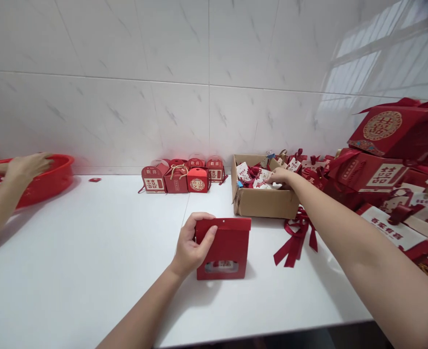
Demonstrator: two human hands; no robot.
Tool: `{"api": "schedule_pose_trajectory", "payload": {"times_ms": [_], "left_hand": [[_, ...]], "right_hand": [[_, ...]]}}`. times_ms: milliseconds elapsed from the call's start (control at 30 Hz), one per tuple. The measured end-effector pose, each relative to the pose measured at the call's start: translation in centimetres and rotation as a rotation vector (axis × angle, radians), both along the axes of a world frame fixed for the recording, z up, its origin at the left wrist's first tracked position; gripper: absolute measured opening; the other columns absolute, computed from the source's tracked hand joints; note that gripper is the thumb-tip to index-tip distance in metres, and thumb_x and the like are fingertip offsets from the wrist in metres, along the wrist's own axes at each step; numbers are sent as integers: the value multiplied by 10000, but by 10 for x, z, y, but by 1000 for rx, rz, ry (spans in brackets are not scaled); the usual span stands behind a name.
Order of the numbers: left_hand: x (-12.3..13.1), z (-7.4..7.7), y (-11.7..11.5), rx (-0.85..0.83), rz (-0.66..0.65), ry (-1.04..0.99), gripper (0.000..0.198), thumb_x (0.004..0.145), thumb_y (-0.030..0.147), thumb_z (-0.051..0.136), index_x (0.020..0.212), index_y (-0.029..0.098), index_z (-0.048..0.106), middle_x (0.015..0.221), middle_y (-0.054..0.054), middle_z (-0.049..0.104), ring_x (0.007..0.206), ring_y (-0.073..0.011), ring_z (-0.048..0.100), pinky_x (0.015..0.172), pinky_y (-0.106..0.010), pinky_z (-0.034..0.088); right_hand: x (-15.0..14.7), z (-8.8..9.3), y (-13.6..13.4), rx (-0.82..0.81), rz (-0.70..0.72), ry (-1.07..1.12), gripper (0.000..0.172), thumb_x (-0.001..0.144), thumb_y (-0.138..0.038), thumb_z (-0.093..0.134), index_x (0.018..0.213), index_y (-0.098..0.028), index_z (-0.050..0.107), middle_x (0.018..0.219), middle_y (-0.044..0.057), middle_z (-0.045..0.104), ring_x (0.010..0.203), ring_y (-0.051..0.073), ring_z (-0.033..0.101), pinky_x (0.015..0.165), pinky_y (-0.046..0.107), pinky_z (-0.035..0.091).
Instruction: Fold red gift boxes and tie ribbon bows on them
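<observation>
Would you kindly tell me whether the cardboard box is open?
Open: the right hand reaches into the cardboard box, white tags visible.

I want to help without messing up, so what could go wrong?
The red package might crease or tip, since only the left hand holds it. White cards crowd the cardboard box around the right hand, so some might spill. The uneven stack of red boxes on the right could slide.
</observation>
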State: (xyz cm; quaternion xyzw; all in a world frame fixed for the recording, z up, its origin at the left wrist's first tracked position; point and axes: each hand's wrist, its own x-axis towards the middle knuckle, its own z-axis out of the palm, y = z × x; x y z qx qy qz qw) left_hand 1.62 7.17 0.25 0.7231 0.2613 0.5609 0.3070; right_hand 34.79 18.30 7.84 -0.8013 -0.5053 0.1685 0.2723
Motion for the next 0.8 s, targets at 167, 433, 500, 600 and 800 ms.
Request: {"api": "schedule_pose_trajectory", "payload": {"times_ms": [167,433,500,600,800], "left_hand": [[0,0,0,6,2,-6,107,833,211,560,936,220,533,882,-16,580,728,-118,584,566,-193,510],[0,2,-2,-65,5,-27,202,823,247,580,1007,226,502,897,-24,591,740,-133,596,593,-223,522],[0,2,-2,-144,-27,-39,246,824,277,583,1042,231,476,881,-21,593,697,-132,593,566,-230,520],[1,2,-1,-167,-19,-33,173,817,309,591,938,209,517,867,-22,586,697,-134,584,559,-225,507],[3,2,-1,-160,11,-40,168,797,321,608,885,194,542,856,-21,599,718,-142,581,610,-236,494]], "right_hand": [[-15,18,-24,402,26,24,143,760,-250,549,657,-154,526,697,32,596,681,145,542,620,251,410],[-52,34,-89,885,281,578,244,765,-320,551,984,-230,491,999,36,633,847,171,622,702,301,516],[-68,31,-111,899,383,756,336,726,-352,630,1018,-271,486,1007,16,639,870,183,635,706,320,534],[-90,24,-139,851,460,945,361,728,-363,643,1059,-286,520,1031,22,649,882,186,649,683,295,543],[-111,5,-150,214,580,1055,481,730,-330,678,1169,-247,501,905,46,658,635,142,628,502,247,508]]}}
